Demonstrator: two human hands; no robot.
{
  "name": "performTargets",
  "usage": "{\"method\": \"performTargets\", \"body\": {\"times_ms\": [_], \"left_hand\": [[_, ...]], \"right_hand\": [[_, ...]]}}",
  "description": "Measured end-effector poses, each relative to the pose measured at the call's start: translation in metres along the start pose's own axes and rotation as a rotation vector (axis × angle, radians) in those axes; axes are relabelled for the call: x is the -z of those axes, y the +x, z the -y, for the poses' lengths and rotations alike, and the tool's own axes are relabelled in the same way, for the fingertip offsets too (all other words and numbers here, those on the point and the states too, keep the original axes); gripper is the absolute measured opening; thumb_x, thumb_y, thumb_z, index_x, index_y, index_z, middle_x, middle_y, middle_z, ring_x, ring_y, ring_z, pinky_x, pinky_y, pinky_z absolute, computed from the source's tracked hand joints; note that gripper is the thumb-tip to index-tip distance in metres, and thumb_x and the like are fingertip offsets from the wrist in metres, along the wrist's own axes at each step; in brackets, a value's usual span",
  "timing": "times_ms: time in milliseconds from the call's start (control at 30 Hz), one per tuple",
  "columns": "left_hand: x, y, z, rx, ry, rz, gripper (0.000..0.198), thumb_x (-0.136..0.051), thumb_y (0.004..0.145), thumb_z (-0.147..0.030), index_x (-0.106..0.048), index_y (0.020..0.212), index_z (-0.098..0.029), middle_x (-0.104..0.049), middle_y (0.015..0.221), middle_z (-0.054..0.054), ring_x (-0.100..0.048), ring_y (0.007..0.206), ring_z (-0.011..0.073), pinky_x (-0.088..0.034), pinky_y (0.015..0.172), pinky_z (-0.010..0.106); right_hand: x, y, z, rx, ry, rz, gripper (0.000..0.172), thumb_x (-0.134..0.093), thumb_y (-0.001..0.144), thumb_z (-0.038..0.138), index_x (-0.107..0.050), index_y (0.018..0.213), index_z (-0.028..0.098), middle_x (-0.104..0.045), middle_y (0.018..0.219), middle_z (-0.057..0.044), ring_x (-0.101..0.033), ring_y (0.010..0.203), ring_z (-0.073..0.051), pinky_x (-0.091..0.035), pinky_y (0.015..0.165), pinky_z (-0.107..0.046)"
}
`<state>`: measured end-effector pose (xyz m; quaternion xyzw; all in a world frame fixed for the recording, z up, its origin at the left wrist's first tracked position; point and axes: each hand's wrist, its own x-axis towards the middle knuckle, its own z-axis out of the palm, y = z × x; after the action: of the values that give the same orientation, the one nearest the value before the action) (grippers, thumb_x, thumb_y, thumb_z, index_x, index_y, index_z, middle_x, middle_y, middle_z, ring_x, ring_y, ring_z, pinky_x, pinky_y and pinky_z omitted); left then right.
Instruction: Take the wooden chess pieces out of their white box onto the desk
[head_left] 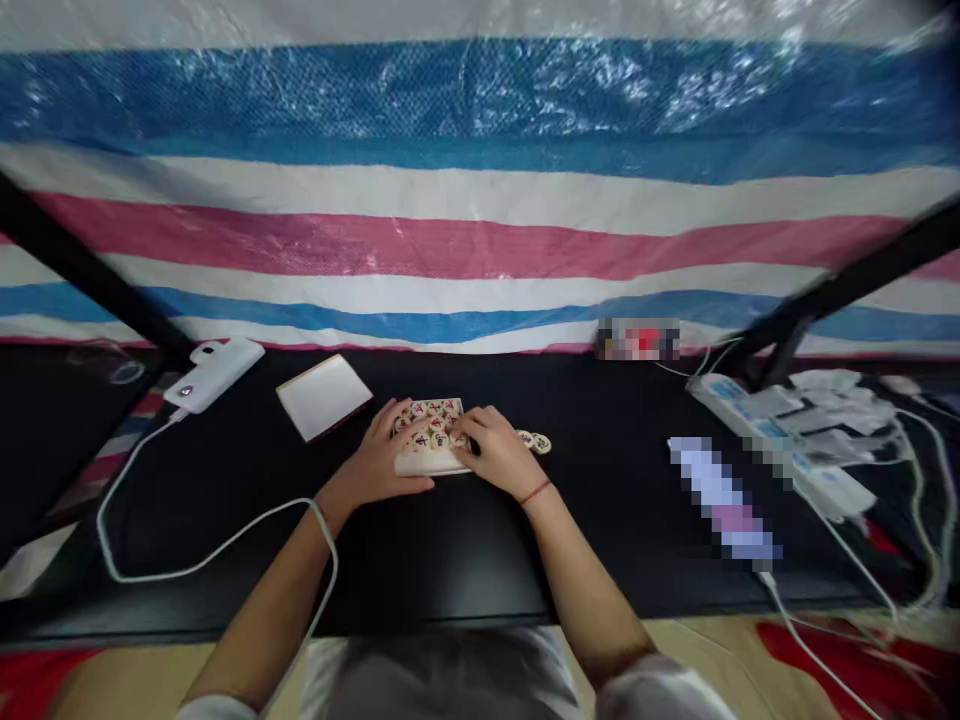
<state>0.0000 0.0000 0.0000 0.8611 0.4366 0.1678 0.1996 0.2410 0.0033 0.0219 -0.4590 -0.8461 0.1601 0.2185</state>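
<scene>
A small white box (431, 463) sits on the black desk, filled with rows of round Chinese chess pieces (435, 423) bearing red or dark characters. My left hand (379, 462) grips the box's left side, its thumb along the front edge and its fingers reaching over the left pieces. At the right end of the box, my right hand (495, 450) has its fingertips bent down onto a chess piece (458, 439), which they partly hide. Just right of that hand lie loose chess pieces (541, 443), partly covered by it.
A white-topped flat box or lid (324, 398) lies behind my left hand. A white device (215, 375) at the left trails a cable (202, 568) over my left forearm. To the right are a blurred phone (724, 500) and a power strip (780, 440) with plugs. Striped sheeting (480, 245) hangs behind.
</scene>
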Motion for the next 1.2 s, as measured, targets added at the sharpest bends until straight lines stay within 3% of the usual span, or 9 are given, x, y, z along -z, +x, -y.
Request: {"method": "performTargets", "body": {"times_ms": [200,333,433,567,667,767,900,1067,1200], "left_hand": [[-0.005,-0.001,0.001,0.016,-0.017,-0.026,0.084,-0.075,0.073,-0.042,-0.035,0.146,-0.030,-0.016,0.157,0.009,-0.009,0.146,0.0384,-0.020,0.118,0.056],[-0.005,-0.002,0.000,0.047,-0.032,-0.026,0.087,-0.076,0.071,-0.039,-0.034,0.147,-0.032,-0.014,0.158,0.008,-0.009,0.146,0.0375,-0.021,0.118,0.055],[-0.003,-0.003,-0.001,0.038,-0.032,-0.037,0.088,-0.077,0.070,-0.040,-0.035,0.147,-0.031,-0.016,0.158,0.009,-0.011,0.146,0.0390,-0.023,0.117,0.056],[0.003,-0.003,-0.005,0.017,-0.036,-0.082,0.084,-0.076,0.071,-0.043,-0.038,0.145,-0.031,-0.020,0.157,0.009,-0.016,0.144,0.0399,-0.027,0.115,0.057],[0.008,-0.003,-0.010,-0.012,-0.025,-0.184,0.072,-0.072,0.077,-0.041,-0.044,0.141,-0.029,-0.027,0.154,0.010,-0.022,0.143,0.0372,-0.029,0.115,0.055],[0.008,0.000,-0.017,-0.052,-0.007,-0.304,0.052,-0.065,0.084,-0.035,-0.052,0.135,-0.028,-0.043,0.142,0.010,-0.038,0.133,0.0305,-0.036,0.111,0.051],[0.000,0.003,-0.029,-0.131,-0.004,-0.367,0.040,-0.061,0.088,-0.033,-0.058,0.127,-0.028,-0.059,0.121,0.008,-0.055,0.114,0.0235,-0.047,0.100,0.043],[-0.006,0.003,-0.038,-0.151,-0.021,-0.447,0.032,-0.056,0.091,-0.030,-0.058,0.123,-0.025,-0.066,0.110,0.007,-0.062,0.103,0.0197,-0.052,0.094,0.037],[0.001,0.000,-0.035,-0.148,-0.074,-0.455,0.021,-0.058,0.090,-0.024,-0.060,0.110,-0.024,-0.068,0.106,0.005,-0.064,0.101,0.0177,-0.053,0.093,0.035]], "right_hand": [[0.023,-0.007,-0.009,-0.080,0.038,-0.121,0.021,-0.061,0.074,0.014,-0.064,0.094,0.020,-0.063,0.102,-0.006,-0.054,0.095,-0.022,-0.042,0.087,-0.035],[0.028,-0.013,-0.019,-0.197,-0.077,0.032,0.036,-0.065,0.069,0.017,-0.065,0.105,0.023,-0.066,0.112,-0.007,-0.052,0.110,-0.028,-0.039,0.087,-0.040],[0.026,-0.013,-0.021,-0.236,-0.096,0.122,0.036,-0.067,0.072,0.019,-0.066,0.108,0.023,-0.069,0.113,-0.008,-0.054,0.112,-0.028,-0.038,0.088,-0.041],[0.027,-0.011,-0.021,-0.259,-0.113,0.130,0.031,-0.066,0.075,0.017,-0.069,0.105,0.022,-0.070,0.112,-0.008,-0.059,0.109,-0.025,-0.040,0.088,-0.040],[0.029,-0.011,-0.024,-0.264,-0.092,0.101,0.026,-0.067,0.077,0.017,-0.071,0.102,0.022,-0.073,0.106,-0.007,-0.062,0.104,-0.026,-0.043,0.088,-0.040],[0.029,-0.011,-0.022,-0.231,0.072,-0.007,0.024,-0.068,0.079,0.022,-0.071,0.103,0.022,-0.074,0.101,-0.006,-0.067,0.092,-0.022,-0.047,0.085,-0.036],[0.020,-0.007,0.001,-0.163,0.392,-0.136,0.030,-0.069,0.080,0.035,-0.069,0.107,0.022,-0.073,0.101,-0.004,-0.067,0.087,-0.018,-0.051,0.082,-0.030],[0.005,-0.001,0.031,-0.171,0.619,-0.096,0.032,-0.071,0.077,0.044,-0.069,0.100,0.021,-0.072,0.085,-0.001,-0.065,0.074,-0.016,-0.051,0.072,-0.028],[0.000,0.000,0.028,-0.195,0.666,-0.120,0.034,-0.072,0.076,0.046,-0.069,0.098,0.021,-0.071,0.083,-0.002,-0.064,0.072,-0.015,-0.050,0.071,-0.028]]}}
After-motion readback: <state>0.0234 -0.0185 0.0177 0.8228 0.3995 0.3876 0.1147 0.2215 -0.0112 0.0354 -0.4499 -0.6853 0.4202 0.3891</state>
